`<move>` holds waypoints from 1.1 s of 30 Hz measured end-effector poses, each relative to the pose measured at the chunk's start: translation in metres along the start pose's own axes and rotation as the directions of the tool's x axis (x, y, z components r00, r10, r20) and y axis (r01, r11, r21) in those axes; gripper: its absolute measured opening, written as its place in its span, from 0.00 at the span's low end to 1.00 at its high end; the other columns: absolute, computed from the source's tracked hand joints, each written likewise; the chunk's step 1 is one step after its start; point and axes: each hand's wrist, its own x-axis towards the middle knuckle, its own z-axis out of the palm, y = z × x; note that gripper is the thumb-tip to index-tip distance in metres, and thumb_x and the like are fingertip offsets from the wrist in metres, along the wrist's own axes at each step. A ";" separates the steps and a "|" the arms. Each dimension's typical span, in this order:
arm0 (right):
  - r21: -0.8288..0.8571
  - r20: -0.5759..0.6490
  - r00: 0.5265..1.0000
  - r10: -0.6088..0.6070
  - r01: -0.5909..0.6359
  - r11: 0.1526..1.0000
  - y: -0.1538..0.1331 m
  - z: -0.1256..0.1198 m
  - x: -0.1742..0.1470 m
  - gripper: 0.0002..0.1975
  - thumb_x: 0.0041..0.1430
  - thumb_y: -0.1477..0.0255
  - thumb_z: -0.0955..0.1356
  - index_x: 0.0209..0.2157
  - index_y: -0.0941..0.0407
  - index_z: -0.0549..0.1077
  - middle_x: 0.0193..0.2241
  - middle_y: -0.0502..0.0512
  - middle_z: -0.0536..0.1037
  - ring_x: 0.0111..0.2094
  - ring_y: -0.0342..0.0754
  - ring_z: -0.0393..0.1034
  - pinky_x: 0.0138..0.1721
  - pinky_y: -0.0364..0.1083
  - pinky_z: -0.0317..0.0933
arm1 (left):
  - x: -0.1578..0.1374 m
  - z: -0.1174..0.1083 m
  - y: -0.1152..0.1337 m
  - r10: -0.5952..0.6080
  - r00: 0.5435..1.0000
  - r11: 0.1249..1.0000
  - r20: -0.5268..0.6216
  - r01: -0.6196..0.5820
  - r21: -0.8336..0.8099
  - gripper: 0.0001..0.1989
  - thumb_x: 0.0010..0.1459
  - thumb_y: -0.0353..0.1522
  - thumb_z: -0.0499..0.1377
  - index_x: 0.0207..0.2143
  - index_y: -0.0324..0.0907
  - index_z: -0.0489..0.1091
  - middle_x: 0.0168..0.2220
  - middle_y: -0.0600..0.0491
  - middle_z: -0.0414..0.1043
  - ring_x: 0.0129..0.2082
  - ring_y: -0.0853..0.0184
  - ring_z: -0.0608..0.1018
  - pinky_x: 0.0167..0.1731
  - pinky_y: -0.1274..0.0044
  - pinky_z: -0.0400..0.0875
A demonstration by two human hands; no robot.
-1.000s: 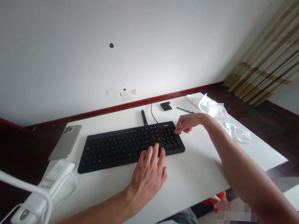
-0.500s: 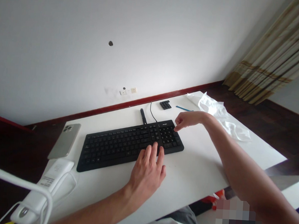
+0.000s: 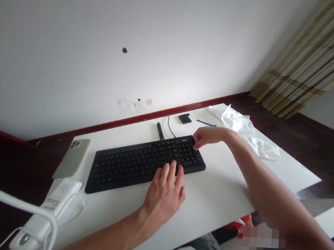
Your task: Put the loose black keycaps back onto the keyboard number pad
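Note:
A black keyboard (image 3: pixel 133 162) lies at a slant on the white table, its cable running back from the rear edge. My left hand (image 3: pixel 165 191) rests palm down over its front edge, fingers spread and fingertips on the keys left of the number pad. At the right end, my right hand (image 3: pixel 207 137) is closed, fingers curled and thumb down on the upper right of the number pad. Whether anything is inside the curled fingers is hidden. Behind the keyboard lie a small block of black keys (image 3: pixel 184 119), a thin blue tool (image 3: pixel 206 123) and a dark pen-like stick (image 3: pixel 160 131).
A phone (image 3: pixel 72 159) lies at the table's left edge, near a white power strip (image 3: pixel 50 210) with a thick white cord. Crumpled clear plastic (image 3: pixel 237 121) lies at the back right. A wall with sockets (image 3: pixel 143 103) stands behind the table (image 3: pixel 222 192).
My right hand has shifted slightly left and down, its thumb a little lower on the number pad. My left hand stays nearly still. The camera view has tilted very slightly.

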 end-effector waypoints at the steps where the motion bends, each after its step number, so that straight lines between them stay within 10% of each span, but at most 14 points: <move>1: -0.006 -0.029 0.999 -0.013 0.013 1.000 0.001 0.000 0.001 0.20 0.50 0.52 0.75 0.24 0.54 0.72 0.23 0.48 0.71 0.26 0.44 0.61 0.29 0.46 0.52 | 0.000 0.001 0.000 0.001 1.000 1.000 -0.004 -0.001 0.001 0.27 0.68 0.39 0.55 0.65 0.37 0.67 0.64 0.39 0.68 0.57 0.53 0.71 0.52 0.62 0.73; 4: -0.033 -0.284 0.959 -0.018 0.009 0.999 0.008 0.000 0.008 0.18 0.56 0.53 0.72 0.27 0.53 0.75 0.26 0.50 0.75 0.27 0.46 0.65 0.29 0.46 0.54 | 0.000 0.002 -0.001 0.005 1.000 1.000 -0.009 -0.005 0.006 0.27 0.68 0.39 0.55 0.65 0.37 0.67 0.63 0.39 0.68 0.57 0.53 0.71 0.52 0.62 0.72; 8: -0.012 -0.680 0.732 0.032 -0.055 0.998 0.020 0.007 0.026 0.10 0.60 0.62 0.71 0.32 0.53 0.77 0.29 0.52 0.79 0.29 0.48 0.71 0.30 0.47 0.59 | 0.000 0.003 -0.002 0.009 1.000 1.000 -0.020 -0.009 0.008 0.27 0.68 0.40 0.55 0.65 0.37 0.67 0.63 0.39 0.69 0.57 0.53 0.71 0.52 0.62 0.72; 17: -0.249 -0.782 0.521 -0.343 0.243 0.937 0.025 0.026 0.055 0.16 0.62 0.75 0.67 0.50 0.54 0.80 0.51 0.60 0.81 0.48 0.57 0.77 0.51 0.55 0.71 | -0.002 0.005 -0.002 0.009 1.000 1.000 -0.015 -0.010 -0.006 0.27 0.68 0.40 0.55 0.65 0.37 0.66 0.64 0.39 0.67 0.57 0.52 0.70 0.53 0.62 0.71; 33: -0.298 -0.746 0.572 -0.341 0.171 0.939 0.027 0.026 0.060 0.16 0.62 0.75 0.67 0.50 0.57 0.80 0.52 0.63 0.80 0.53 0.60 0.74 0.57 0.59 0.67 | -0.001 0.004 -0.002 0.009 1.000 1.000 -0.009 -0.009 -0.010 0.27 0.68 0.39 0.55 0.65 0.37 0.66 0.64 0.39 0.67 0.58 0.53 0.69 0.53 0.63 0.70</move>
